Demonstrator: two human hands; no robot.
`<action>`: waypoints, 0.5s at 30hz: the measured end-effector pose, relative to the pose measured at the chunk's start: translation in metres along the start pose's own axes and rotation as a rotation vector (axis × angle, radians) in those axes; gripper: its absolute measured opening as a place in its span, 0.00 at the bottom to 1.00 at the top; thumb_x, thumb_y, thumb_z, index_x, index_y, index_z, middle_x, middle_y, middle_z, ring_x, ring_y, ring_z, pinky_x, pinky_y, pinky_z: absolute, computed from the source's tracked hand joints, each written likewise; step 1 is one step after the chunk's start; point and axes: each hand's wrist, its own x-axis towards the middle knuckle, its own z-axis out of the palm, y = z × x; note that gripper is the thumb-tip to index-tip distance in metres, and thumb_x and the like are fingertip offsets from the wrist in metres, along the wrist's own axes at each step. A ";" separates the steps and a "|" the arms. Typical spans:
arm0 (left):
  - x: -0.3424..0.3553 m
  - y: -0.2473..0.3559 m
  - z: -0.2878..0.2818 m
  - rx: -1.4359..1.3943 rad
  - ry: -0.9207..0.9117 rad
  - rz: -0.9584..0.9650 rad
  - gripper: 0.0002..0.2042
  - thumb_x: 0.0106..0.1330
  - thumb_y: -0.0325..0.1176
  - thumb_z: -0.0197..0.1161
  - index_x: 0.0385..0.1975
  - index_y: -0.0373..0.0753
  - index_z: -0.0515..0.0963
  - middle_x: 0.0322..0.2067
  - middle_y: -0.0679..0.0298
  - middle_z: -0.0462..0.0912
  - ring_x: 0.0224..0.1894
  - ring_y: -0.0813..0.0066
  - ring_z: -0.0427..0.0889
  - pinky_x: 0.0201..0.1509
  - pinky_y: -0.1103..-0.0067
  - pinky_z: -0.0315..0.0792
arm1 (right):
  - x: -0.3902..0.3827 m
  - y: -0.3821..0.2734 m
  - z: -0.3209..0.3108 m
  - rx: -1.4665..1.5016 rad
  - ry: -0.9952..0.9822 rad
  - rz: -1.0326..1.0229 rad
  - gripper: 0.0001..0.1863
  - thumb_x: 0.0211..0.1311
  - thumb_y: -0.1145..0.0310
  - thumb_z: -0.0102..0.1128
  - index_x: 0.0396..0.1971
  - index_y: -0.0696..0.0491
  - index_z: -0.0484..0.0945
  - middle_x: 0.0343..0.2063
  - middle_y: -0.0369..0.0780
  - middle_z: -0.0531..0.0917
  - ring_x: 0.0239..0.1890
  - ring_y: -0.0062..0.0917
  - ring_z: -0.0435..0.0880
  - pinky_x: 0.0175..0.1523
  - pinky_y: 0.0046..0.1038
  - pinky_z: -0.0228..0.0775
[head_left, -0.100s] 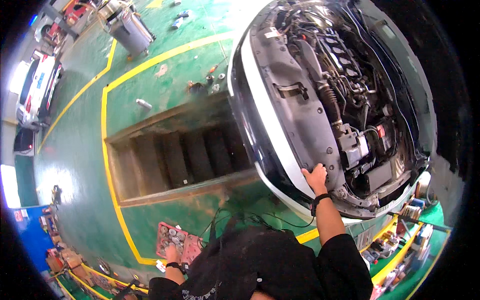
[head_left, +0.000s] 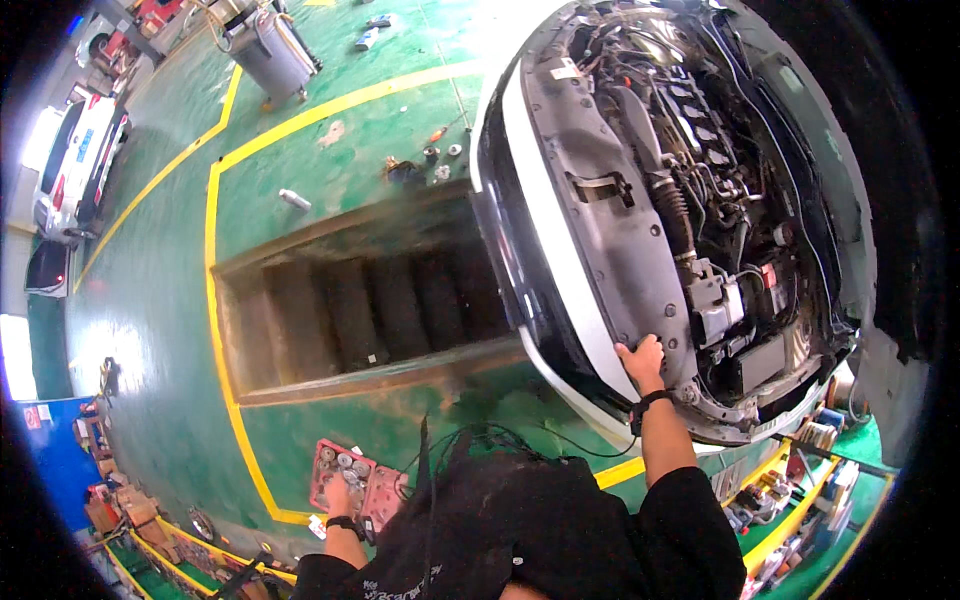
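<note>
My left hand (head_left: 338, 493) reaches down over an open red case (head_left: 382, 497) on the floor. Several round metal cups (head_left: 346, 461) sit in the case close to its fingers, whose tips are hidden. My right hand (head_left: 643, 364) rests on the grey plastic cover (head_left: 612, 235) at the front of a white car (head_left: 558, 240), thumb apart from the other fingers and nothing seen in it. Beyond the cover, the engine bay (head_left: 700, 190) lies exposed.
A sunken pit with steps (head_left: 350, 315) opens in the green floor ahead, beside the car's front. A silver can (head_left: 294, 200) lies past it. A wheeled metal drum (head_left: 275, 60) stands farther off, and a shelf of parts (head_left: 790, 500) is at the lower right.
My left hand has gone slightly farther over the cups in the red case. My right hand stays on the grey cover while the whole view shifts a little.
</note>
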 end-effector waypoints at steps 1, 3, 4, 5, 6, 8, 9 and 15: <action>0.012 -0.002 -0.012 -0.180 0.009 -0.095 0.12 0.66 0.39 0.57 0.39 0.37 0.79 0.31 0.53 0.82 0.35 0.58 0.83 0.38 0.63 0.78 | 0.001 -0.005 -0.003 0.004 -0.059 0.048 0.43 0.45 0.45 0.77 0.48 0.64 0.67 0.47 0.59 0.76 0.53 0.55 0.74 0.58 0.49 0.68; 0.037 0.012 -0.030 -0.551 0.032 -0.288 0.12 0.68 0.38 0.54 0.39 0.35 0.77 0.31 0.48 0.82 0.39 0.53 0.83 0.40 0.61 0.77 | 0.001 -0.009 -0.001 -0.042 -0.054 0.051 0.43 0.45 0.44 0.77 0.48 0.63 0.68 0.47 0.58 0.77 0.53 0.54 0.76 0.58 0.49 0.68; 0.046 0.025 -0.037 -0.743 0.046 -0.385 0.12 0.68 0.37 0.52 0.38 0.34 0.76 0.31 0.45 0.82 0.41 0.50 0.83 0.41 0.60 0.76 | 0.001 -0.010 -0.002 -0.067 -0.051 0.045 0.43 0.45 0.44 0.76 0.48 0.63 0.68 0.47 0.57 0.78 0.53 0.54 0.77 0.58 0.48 0.69; 0.054 0.046 -0.040 -0.892 0.051 -0.448 0.13 0.69 0.38 0.52 0.40 0.33 0.77 0.33 0.45 0.82 0.42 0.52 0.82 0.42 0.62 0.75 | 0.009 -0.010 -0.008 -0.066 -0.055 0.038 0.43 0.45 0.44 0.76 0.49 0.63 0.68 0.47 0.57 0.78 0.53 0.54 0.77 0.58 0.48 0.69; 0.055 0.060 -0.058 -1.024 0.050 -0.509 0.14 0.69 0.38 0.52 0.42 0.33 0.77 0.35 0.44 0.81 0.43 0.54 0.81 0.43 0.63 0.75 | 0.004 -0.007 -0.011 -0.062 -0.071 0.046 0.43 0.46 0.44 0.76 0.49 0.63 0.67 0.47 0.58 0.78 0.54 0.54 0.76 0.59 0.48 0.69; 0.053 0.047 -0.058 -0.998 0.068 -0.439 0.16 0.69 0.40 0.52 0.44 0.32 0.77 0.41 0.44 0.81 0.45 0.56 0.81 0.46 0.65 0.74 | 0.006 -0.002 -0.003 -0.080 -0.074 0.073 0.44 0.46 0.44 0.76 0.50 0.63 0.66 0.49 0.59 0.77 0.55 0.54 0.75 0.59 0.48 0.69; 0.038 0.008 -0.038 -0.823 0.075 -0.321 0.18 0.69 0.41 0.52 0.45 0.32 0.77 0.44 0.44 0.81 0.46 0.57 0.80 0.47 0.66 0.74 | 0.004 -0.009 0.004 -0.055 -0.094 0.066 0.44 0.46 0.44 0.75 0.50 0.64 0.67 0.49 0.59 0.76 0.54 0.54 0.76 0.58 0.48 0.70; -0.022 -0.060 0.016 -0.898 0.222 -0.311 0.21 0.60 0.37 0.67 0.50 0.34 0.75 0.38 0.61 0.81 0.41 0.64 0.81 0.45 0.67 0.77 | -0.016 -0.049 0.000 -0.086 -0.030 0.218 0.40 0.52 0.46 0.71 0.51 0.66 0.69 0.50 0.61 0.76 0.54 0.56 0.77 0.59 0.49 0.70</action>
